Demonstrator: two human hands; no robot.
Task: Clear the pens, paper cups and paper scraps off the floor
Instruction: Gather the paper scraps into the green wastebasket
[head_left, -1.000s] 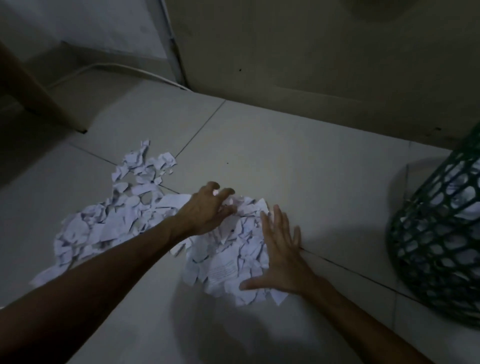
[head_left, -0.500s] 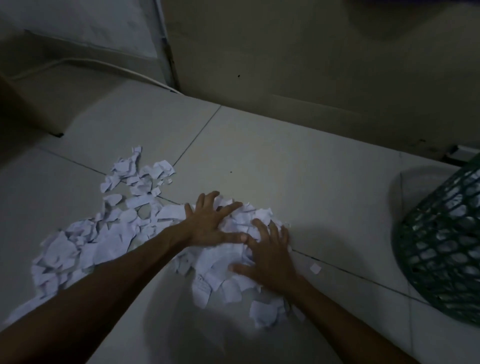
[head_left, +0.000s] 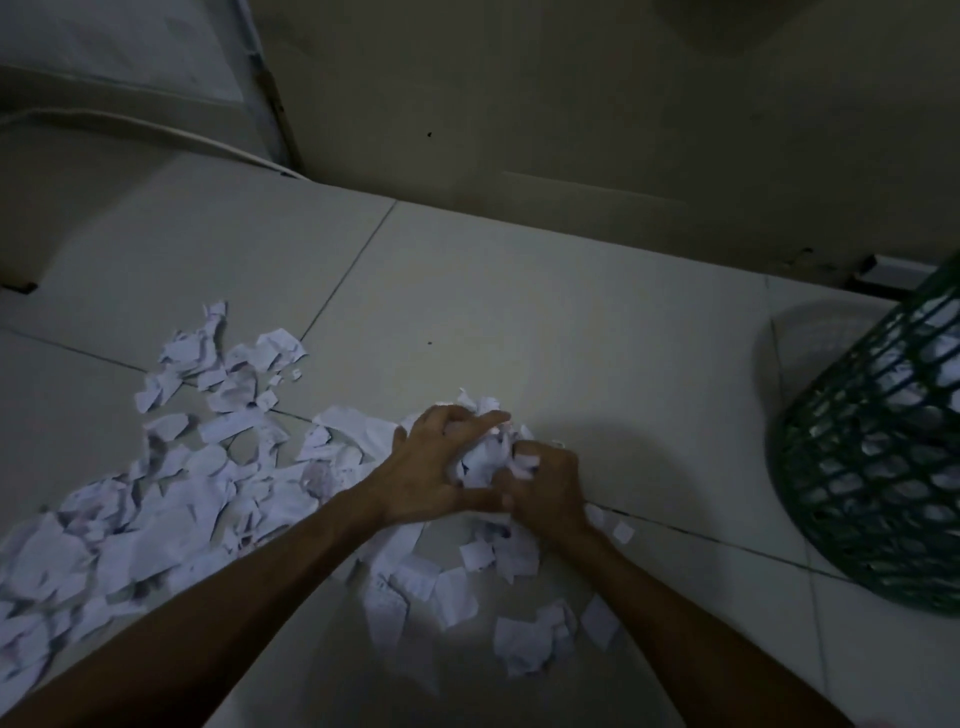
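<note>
A bunched wad of paper scraps (head_left: 483, 460) sits just below the centre of the frame, raised slightly off the tiled floor (head_left: 571, 322) and pressed between both hands. The left hand (head_left: 436, 467) is curled round the wad from the left, its fingers hooked over the top and its thumb stretched along the underside. The right hand (head_left: 545, 483) is curled against the wad from the right, fingers folded into the paper; the two hands touch at the thumbs. Both hands grip the same wad.

Loose scraps (head_left: 441, 587) lie directly beneath and below the hands, scattered toward the lower centre of the frame. A much larger spread of torn scraps (head_left: 171, 493) covers the floor from centre left to the lower-left edge, partly hidden by the left forearm. Print on some pieces is too small to read.

At the right edge stands a dark green mesh wastebasket (head_left: 878, 483), well apart from the hands, with white paper visible through its openings. Its shadow falls on the tile to its left.

Grout lines cross the floor diagonally. A wall (head_left: 571, 104) runs across the upper frame. A pale cable (head_left: 156, 130) curves along the floor at upper left. Lighting is dim; no pens or cups can be made out.
</note>
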